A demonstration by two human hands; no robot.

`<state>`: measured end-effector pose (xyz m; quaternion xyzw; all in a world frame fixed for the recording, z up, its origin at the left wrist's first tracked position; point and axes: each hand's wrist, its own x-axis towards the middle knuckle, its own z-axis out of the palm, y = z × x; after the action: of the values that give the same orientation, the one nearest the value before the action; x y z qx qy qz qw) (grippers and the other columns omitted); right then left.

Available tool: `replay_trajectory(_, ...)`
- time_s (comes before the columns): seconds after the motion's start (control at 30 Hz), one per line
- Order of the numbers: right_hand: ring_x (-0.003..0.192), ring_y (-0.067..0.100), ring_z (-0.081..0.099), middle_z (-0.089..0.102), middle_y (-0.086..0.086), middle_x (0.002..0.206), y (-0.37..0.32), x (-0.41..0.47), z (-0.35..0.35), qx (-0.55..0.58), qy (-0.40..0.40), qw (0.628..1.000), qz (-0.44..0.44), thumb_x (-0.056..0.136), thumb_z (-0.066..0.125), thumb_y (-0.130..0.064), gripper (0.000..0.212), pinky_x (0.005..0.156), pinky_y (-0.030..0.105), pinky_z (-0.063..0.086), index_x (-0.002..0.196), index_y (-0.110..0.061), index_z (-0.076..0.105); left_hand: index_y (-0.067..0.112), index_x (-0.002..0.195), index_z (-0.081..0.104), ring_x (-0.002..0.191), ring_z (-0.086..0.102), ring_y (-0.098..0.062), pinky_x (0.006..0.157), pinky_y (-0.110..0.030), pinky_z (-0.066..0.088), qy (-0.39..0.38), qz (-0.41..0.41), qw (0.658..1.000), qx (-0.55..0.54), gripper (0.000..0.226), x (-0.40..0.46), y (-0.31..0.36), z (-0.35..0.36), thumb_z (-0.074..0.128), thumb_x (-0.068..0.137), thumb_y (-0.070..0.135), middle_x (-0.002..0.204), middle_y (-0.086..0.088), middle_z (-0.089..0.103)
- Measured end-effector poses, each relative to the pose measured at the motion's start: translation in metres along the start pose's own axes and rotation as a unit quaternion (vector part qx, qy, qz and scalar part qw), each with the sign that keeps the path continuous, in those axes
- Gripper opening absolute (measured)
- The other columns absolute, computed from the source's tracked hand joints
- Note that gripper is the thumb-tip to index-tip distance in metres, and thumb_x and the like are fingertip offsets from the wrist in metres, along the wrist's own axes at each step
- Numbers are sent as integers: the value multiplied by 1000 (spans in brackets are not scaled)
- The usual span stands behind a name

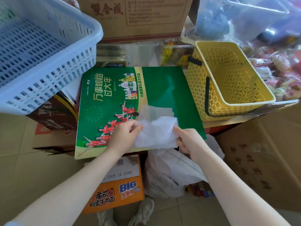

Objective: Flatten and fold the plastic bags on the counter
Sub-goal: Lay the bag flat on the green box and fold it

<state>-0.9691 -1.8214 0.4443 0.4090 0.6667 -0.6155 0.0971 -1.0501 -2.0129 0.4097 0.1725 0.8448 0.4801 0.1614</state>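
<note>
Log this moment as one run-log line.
left hand: pinches plastic bag | right hand: grips bag | bag: crumpled, on green board | fold: not yet

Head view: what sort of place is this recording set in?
Probably a small shop's stockroom or back counter: a yellow plastic shopping basket with black handles, stacked printed cardboard cartons such as the orange noodle box, and a heap of packaged snacks crowd the space.

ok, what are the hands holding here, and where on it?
Both hold one clear plastic bag over the green board: left hand pinches its left edge, right hand grips its right edge.
</note>
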Motion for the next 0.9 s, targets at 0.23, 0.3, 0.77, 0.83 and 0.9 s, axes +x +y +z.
replay_trajectory(0.23, 41, 16, 29, 28, -9, 28, 25, 31, 12, -218, 52, 974, 18, 84, 63, -32, 51, 47, 28, 20, 42, -15, 39, 2, 69, 52, 56, 44, -21, 52, -32, 25, -34, -94, 988, 119, 34, 10, -23, 18, 47, 95, 23, 62, -13, 52)
replay_trajectory(0.3, 42, 17, 27, 26, -4, 38, 24, 33, 12, -230, 69, 971, -2, 86, 59, -37, 56, 48, 28, 17, 44, -17, 29, 2, 72, 54, 57, 46, -22, 52, -32, 27, -46, -72, 987, 139, 35, 12, -21, 19, 45, 96, 25, 63, -13, 54)
replay_trajectory(0.77, 56, 20, 42, 43, 8, 59, 13, 64, 20, -245, 84, 964, -51, 80, 56, -22, 36, 57, 30, 30, 55, -16, 32, 12, 124, 45, 95, 58, -25, 66, -36, 50, 11, -5, 967, 254, 47, 49, -14, 26, 51, 90, 44, 118, -5, 56)
replay_trajectory(0.83, 59, 20, 45, 46, 9, 63, 12, 65, 19, -245, 81, 965, -47, 77, 56, -19, 30, 59, 30, 32, 57, -16, 34, 7, 123, 45, 94, 59, -30, 64, -36, 47, 30, -19, 963, 268, 44, 69, -10, 32, 45, 93, 41, 115, -10, 58)
replay_trajectory(0.9, 58, 20, 42, 44, 8, 63, 11, 68, 18, -258, 82, 962, -40, 76, 55, -18, 28, 58, 29, 30, 58, -15, 34, 5, 115, 48, 89, 60, -32, 63, -36, 45, 25, -41, 954, 297, 39, 89, -5, 38, 44, 95, 39, 104, -13, 62)
